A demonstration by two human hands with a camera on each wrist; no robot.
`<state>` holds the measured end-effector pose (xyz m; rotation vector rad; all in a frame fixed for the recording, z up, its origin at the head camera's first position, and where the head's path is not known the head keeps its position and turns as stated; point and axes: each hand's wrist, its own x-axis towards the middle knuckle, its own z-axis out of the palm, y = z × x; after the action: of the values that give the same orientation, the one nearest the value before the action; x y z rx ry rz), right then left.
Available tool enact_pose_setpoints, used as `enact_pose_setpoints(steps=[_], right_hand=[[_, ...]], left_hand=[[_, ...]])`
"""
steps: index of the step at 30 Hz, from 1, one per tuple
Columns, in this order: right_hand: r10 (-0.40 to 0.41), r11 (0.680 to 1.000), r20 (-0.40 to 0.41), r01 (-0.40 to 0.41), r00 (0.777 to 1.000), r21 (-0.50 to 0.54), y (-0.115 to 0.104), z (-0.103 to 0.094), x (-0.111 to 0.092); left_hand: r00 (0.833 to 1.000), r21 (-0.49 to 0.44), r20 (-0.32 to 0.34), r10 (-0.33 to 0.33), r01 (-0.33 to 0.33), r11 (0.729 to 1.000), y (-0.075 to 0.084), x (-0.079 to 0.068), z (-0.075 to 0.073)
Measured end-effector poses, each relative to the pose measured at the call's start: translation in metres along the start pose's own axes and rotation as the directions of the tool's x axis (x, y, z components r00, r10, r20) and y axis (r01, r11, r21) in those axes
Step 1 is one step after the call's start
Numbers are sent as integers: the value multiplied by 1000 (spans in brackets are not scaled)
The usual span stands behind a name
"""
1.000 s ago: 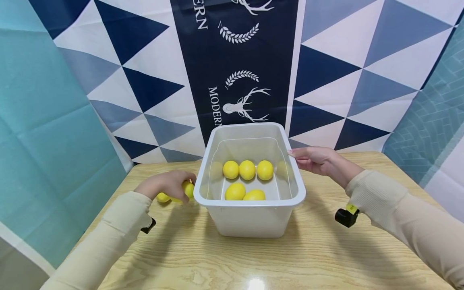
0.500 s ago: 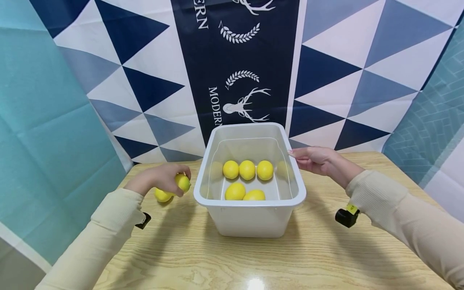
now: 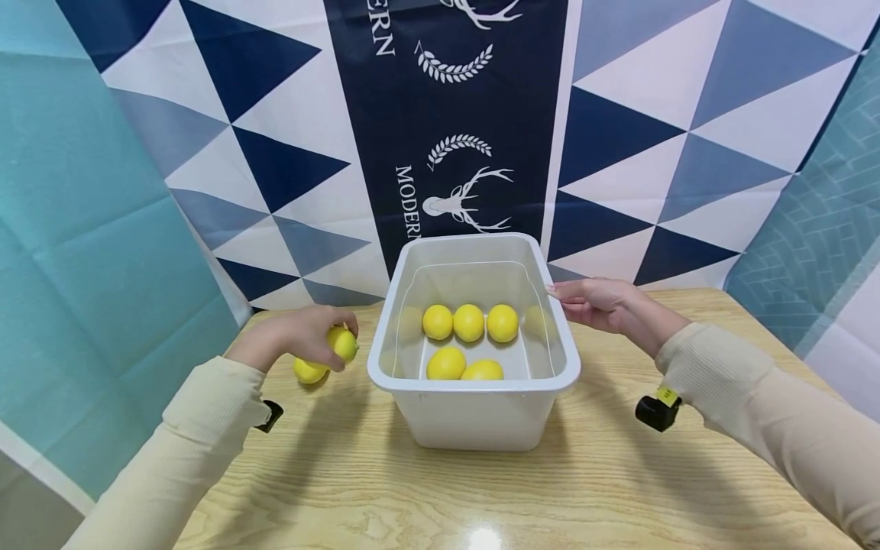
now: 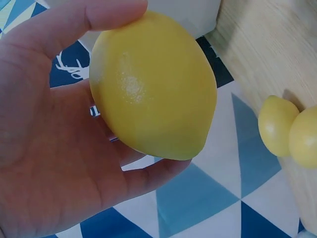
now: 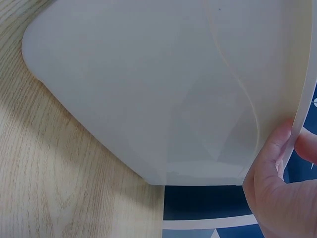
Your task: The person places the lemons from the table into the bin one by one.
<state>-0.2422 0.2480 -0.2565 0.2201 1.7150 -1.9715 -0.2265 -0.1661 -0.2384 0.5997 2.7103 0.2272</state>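
My left hand (image 3: 305, 332) holds a lemon (image 3: 344, 346) just left of the white plastic bin (image 3: 474, 416). In the left wrist view this lemon (image 4: 156, 89) sits between thumb and curled fingers, its pointed end toward the fingertips. Under the hand another lemon (image 3: 309, 372) rests on the table; the left wrist view has two lemons (image 4: 276, 126) side by side there. Over at the bin's right wall, my right hand (image 3: 605, 302) pinches the rim, as the right wrist view shows with thumb and fingers on either side of the rim (image 5: 303, 99).
Inside the bin lie several lemons (image 3: 469, 323), three in a back row and others nearer its front wall. The bin stands on a wooden table (image 3: 426, 496). A patterned cloth (image 3: 619, 137) hangs behind the table, with a teal cloth (image 3: 103, 229) at the left.
My left hand has lifted the lemon slightly and moved it left, away from the bin, uncovering more of the lemon below. My right hand and the bin have stayed in place.
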Motion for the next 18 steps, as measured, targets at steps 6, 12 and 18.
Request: enact_pose_setpoints(steps=[6,12,18], right_hand=[[-1,1000,1,1,1000,2,1,0,0],[0,1000,8,0,1000,4,1,-1,1],[9,1000,0,-9,1000,2,-1,-1,2]], left_hand=[[1000,3,-8,-17,17,1000,7,-2,0],[1000,30,-25,19,-18,999,10,-2,-1],[998,52,-44,36,-34,998,12,-1,-4]])
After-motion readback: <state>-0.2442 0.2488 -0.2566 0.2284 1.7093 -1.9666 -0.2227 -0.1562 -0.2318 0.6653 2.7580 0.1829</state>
